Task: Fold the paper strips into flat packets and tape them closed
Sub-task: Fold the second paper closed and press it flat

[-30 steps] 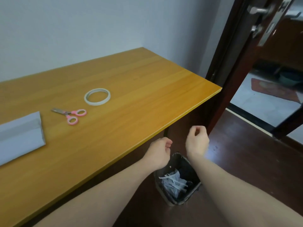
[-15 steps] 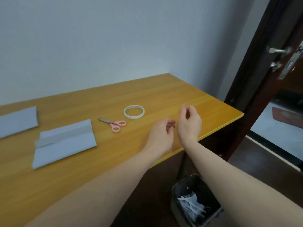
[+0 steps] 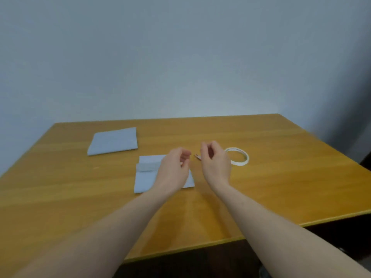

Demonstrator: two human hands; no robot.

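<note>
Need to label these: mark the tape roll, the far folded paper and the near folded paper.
tape roll (image 3: 245,160), head view, right side of ring.
far folded paper (image 3: 113,141), head view, its middle.
near folded paper (image 3: 145,177), head view, left part.

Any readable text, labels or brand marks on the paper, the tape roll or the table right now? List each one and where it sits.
No readable text anywhere in the head view.
Near folded paper: plain, no print.
Far folded paper: plain, no print.
Tape roll: no label visible.
Table: bare wood grain, no markings.
The frame is slightly blurred, so very fine print could not be made out.
</note>
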